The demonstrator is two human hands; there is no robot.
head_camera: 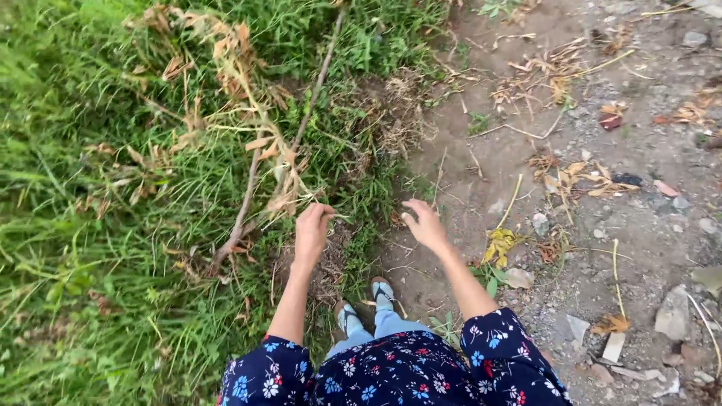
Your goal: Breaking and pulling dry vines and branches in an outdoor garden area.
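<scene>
Two bare hands reach over the line where grass point(90, 248) meets a dirt path point(602, 225). Leftmost lies a long dead branch point(248, 195) with dry, pale leaves, resting across the grass. The left hand point(312, 225) is closed around its dry stems. The right hand point(425, 223) hovers open, fingers spread, above bare soil. Yellow fallen leaves point(500, 244) lie just right of it.

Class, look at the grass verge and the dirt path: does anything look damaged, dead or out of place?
Yes. A dry brown branch with withered leaves lies across the green grass, plainly dead among live growth. The left hand grips its dried stems; the right hand hangs open, empty. Fallen yellow leaves and a scrap of litter dot the dirt path.
</scene>
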